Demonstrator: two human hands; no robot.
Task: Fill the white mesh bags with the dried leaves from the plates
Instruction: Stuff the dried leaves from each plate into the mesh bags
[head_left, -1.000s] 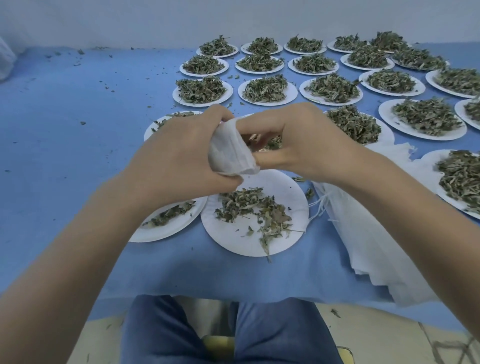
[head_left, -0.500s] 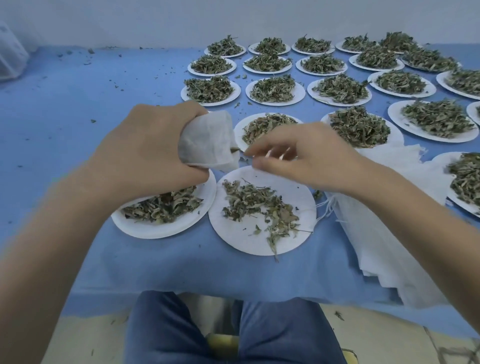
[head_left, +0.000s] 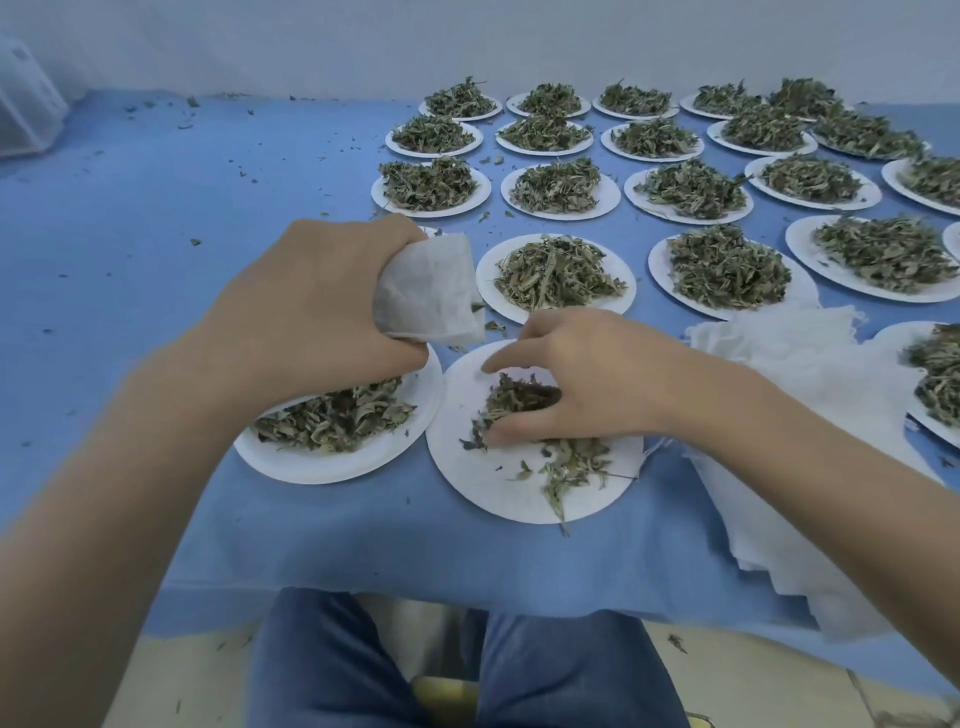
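My left hand (head_left: 311, 306) grips a white mesh bag (head_left: 428, 291), holding it above the table just left of centre. Below it, a white plate (head_left: 467, 483) near the table's front edge carries a small heap of dried leaves (head_left: 519, 400). My right hand (head_left: 587, 379) is down on that plate, its fingers curled around a clump of the leaves. A second plate (head_left: 322, 465) with leaves lies under my left hand, partly hidden by it.
Several white plates heaped with dried leaves (head_left: 556, 270) cover the blue table (head_left: 130, 260) from the middle to the back right. A stack of empty white mesh bags (head_left: 810, 467) lies at the right front edge. My knees show below the table edge.
My right hand left the bag's mouth and dropped onto the near plate, closing on leaves. My left hand stayed up holding the bag.
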